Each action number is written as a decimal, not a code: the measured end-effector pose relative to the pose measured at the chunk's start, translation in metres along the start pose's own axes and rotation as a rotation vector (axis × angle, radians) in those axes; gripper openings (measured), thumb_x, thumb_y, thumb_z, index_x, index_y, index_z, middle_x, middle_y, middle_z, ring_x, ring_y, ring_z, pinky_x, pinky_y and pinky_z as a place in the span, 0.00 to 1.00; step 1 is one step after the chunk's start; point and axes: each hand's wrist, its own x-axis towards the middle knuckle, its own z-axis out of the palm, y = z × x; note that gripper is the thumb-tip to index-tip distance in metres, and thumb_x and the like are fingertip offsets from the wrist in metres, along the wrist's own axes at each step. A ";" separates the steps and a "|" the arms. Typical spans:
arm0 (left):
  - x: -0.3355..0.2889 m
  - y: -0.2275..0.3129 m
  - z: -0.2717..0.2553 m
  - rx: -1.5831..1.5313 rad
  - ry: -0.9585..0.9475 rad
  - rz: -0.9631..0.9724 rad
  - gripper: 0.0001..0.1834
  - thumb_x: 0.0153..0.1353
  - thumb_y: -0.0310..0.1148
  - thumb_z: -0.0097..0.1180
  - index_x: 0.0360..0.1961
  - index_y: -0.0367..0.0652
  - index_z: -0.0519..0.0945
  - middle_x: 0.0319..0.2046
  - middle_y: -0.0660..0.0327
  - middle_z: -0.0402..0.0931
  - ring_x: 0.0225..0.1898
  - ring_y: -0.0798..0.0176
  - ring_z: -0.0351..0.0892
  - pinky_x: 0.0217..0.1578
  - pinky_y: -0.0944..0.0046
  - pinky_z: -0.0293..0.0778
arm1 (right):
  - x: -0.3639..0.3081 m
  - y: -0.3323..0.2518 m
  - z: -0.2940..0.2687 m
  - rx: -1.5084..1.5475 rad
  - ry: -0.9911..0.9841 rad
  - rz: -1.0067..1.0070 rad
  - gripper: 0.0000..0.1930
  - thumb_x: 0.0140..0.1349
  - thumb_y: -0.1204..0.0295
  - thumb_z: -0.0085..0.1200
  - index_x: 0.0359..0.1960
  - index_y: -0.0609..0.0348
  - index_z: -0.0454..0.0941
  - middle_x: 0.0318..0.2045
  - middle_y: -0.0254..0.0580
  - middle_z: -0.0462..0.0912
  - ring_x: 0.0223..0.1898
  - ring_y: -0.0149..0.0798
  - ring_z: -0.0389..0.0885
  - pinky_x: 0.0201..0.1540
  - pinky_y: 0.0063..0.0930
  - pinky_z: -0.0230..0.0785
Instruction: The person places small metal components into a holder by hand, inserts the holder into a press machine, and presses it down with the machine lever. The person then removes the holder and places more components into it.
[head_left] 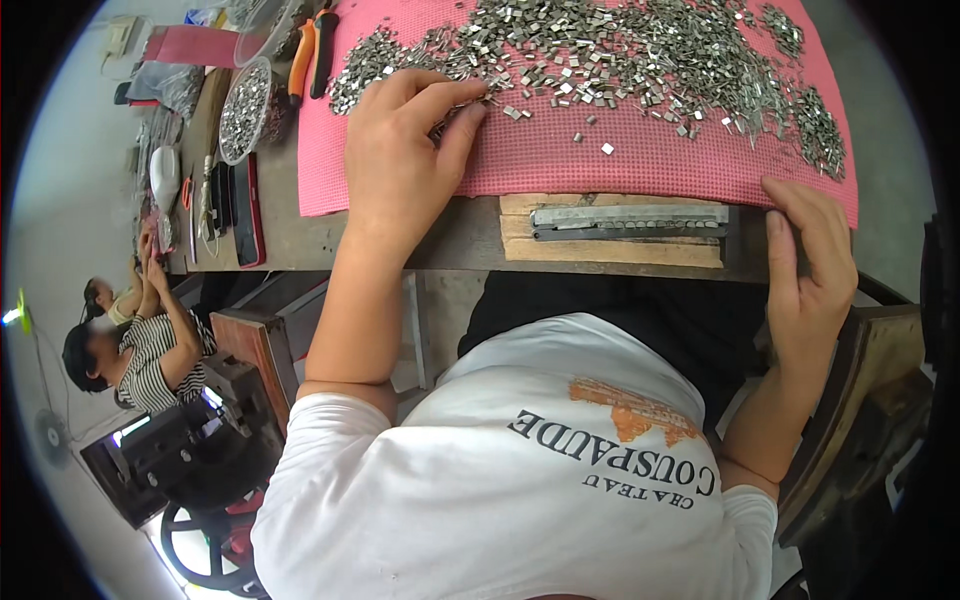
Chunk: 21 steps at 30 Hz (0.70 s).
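Many small flat silvery metal pieces (pixel 600 60) lie in a broad loose heap on a pink mesh mat (pixel 560 170). At the heap's near left side, my left hand (pixel 405 135) has its thumb and forefinger brought close together. Whatever may be between those fingertips is too small to make out. Near the mat's front right corner rests my right hand (pixel 812 245), with thumb and fingers apart and nothing in it. Between my hands, by the table's front edge, a narrow metal strip fixture (pixel 630 222) sits on a wooden block (pixel 515 230); small segments line its slot.
Orange-and-black pliers (pixel 312 55) lie left of the heap, beside a clear plastic tub (pixel 246 110) of small metal parts. Farther left are a dark red-edged case (pixel 249 210) and assorted tools. Two people sit at the far left near a machine with a black handwheel (pixel 195 545).
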 end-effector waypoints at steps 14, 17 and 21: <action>0.013 0.006 0.002 0.153 -0.050 0.028 0.03 0.52 0.30 0.70 0.29 0.48 0.88 0.32 0.65 0.83 0.40 0.56 0.81 0.43 0.55 0.73 | -0.001 0.022 -0.005 -0.121 0.091 0.069 0.08 0.63 0.79 0.62 0.44 0.59 0.85 0.40 0.42 0.87 0.44 0.47 0.83 0.50 0.36 0.72; 0.011 0.011 -0.006 0.125 -0.081 0.033 0.03 0.50 0.29 0.68 0.28 0.47 0.86 0.32 0.64 0.83 0.39 0.56 0.80 0.44 0.55 0.73 | 0.003 0.026 -0.001 -0.116 0.066 0.030 0.06 0.63 0.79 0.61 0.40 0.59 0.84 0.38 0.41 0.86 0.42 0.47 0.82 0.47 0.38 0.72; 0.008 0.024 -0.020 0.074 -0.181 0.129 0.05 0.48 0.26 0.69 0.28 0.44 0.86 0.33 0.63 0.82 0.40 0.55 0.79 0.45 0.54 0.73 | 0.011 0.033 0.003 -0.189 0.015 -0.037 0.02 0.62 0.77 0.61 0.36 0.59 0.82 0.34 0.41 0.82 0.40 0.48 0.79 0.46 0.41 0.70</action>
